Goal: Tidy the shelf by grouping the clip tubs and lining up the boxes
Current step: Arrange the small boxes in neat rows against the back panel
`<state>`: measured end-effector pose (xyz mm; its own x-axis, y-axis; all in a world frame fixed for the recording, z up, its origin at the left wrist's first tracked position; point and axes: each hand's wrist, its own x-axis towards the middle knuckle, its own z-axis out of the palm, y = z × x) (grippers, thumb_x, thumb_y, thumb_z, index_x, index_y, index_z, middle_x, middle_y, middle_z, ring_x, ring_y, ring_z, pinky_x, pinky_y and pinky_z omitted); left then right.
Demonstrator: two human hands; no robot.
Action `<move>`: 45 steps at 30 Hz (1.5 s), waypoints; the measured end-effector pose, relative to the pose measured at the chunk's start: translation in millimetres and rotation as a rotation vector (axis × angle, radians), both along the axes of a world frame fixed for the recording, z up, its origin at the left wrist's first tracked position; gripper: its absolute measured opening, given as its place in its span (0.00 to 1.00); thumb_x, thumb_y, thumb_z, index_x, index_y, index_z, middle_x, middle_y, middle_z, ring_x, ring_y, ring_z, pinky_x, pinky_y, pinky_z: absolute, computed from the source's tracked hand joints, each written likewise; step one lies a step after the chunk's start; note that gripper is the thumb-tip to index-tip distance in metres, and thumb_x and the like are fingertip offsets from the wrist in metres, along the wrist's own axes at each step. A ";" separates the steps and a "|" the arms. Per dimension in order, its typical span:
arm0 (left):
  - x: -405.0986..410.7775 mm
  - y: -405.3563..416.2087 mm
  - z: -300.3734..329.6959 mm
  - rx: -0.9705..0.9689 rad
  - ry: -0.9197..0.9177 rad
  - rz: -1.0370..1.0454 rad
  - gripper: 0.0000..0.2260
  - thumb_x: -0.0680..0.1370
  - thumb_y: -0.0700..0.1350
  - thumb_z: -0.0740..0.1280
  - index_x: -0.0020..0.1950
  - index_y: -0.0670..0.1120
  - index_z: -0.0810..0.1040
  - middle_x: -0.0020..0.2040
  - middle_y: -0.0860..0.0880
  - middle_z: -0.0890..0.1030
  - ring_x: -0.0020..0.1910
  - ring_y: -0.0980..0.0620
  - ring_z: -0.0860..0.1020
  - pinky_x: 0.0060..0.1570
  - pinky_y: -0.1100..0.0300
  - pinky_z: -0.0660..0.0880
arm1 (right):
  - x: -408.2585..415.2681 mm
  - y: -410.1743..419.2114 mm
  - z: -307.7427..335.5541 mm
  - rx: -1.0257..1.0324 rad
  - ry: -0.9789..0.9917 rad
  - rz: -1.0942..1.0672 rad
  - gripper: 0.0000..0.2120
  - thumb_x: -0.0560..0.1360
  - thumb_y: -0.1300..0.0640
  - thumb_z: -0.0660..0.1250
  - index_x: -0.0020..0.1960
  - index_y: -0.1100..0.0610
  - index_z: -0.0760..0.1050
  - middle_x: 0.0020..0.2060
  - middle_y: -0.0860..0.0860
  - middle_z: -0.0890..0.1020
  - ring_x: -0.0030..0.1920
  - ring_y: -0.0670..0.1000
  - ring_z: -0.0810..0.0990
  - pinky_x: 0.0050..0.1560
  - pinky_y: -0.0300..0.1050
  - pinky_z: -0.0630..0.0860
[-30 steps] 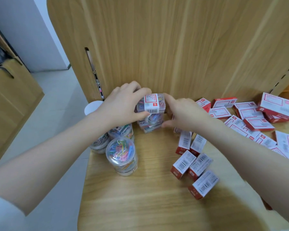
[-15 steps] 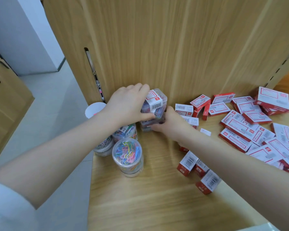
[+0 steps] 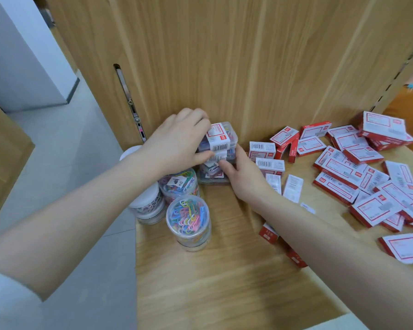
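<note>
Hands at the shelf's back corner: my left hand grips the top clear clip tub while my right hand pinches the stack beneath, squaring it beside the round tubs, red boxes scattered right.

Clear square clip tubs with white-and-red labels, stacked at far left against the back panel. Three round clear tubs of coloured paper clips clustered upright at the shelf's left edge, just near-left of the stack. Red-and-white small boxes lie scattered, overlapping, across the right side.
</note>
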<state>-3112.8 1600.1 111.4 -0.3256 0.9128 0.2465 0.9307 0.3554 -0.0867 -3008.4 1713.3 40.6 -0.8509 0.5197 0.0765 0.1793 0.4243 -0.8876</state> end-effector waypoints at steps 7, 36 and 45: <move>-0.1 5.1 1.0 -0.035 -0.062 0.011 0.22 0.75 0.51 0.65 0.69 0.51 0.67 0.60 0.46 0.70 0.58 0.45 0.67 0.53 0.51 0.68 | 0.6 -10.2 -4.1 -0.122 0.085 -0.054 0.21 0.73 0.53 0.69 0.62 0.53 0.65 0.52 0.46 0.76 0.49 0.41 0.75 0.40 0.23 0.68; 1.8 9.1 -0.9 -0.106 0.073 0.034 0.32 0.68 0.52 0.73 0.67 0.44 0.65 0.63 0.45 0.66 0.59 0.45 0.66 0.52 0.51 0.71 | -12.1 7.9 2.2 0.333 -0.249 0.003 0.25 0.68 0.58 0.73 0.59 0.64 0.65 0.56 0.60 0.74 0.57 0.58 0.73 0.47 0.41 0.65; -4.5 4.4 6.0 -0.148 0.050 0.000 0.29 0.70 0.51 0.72 0.67 0.46 0.66 0.64 0.45 0.67 0.59 0.46 0.67 0.48 0.53 0.68 | -13.2 6.7 -2.4 0.271 -0.170 0.015 0.25 0.71 0.58 0.70 0.63 0.59 0.63 0.58 0.59 0.73 0.59 0.56 0.70 0.48 0.39 0.62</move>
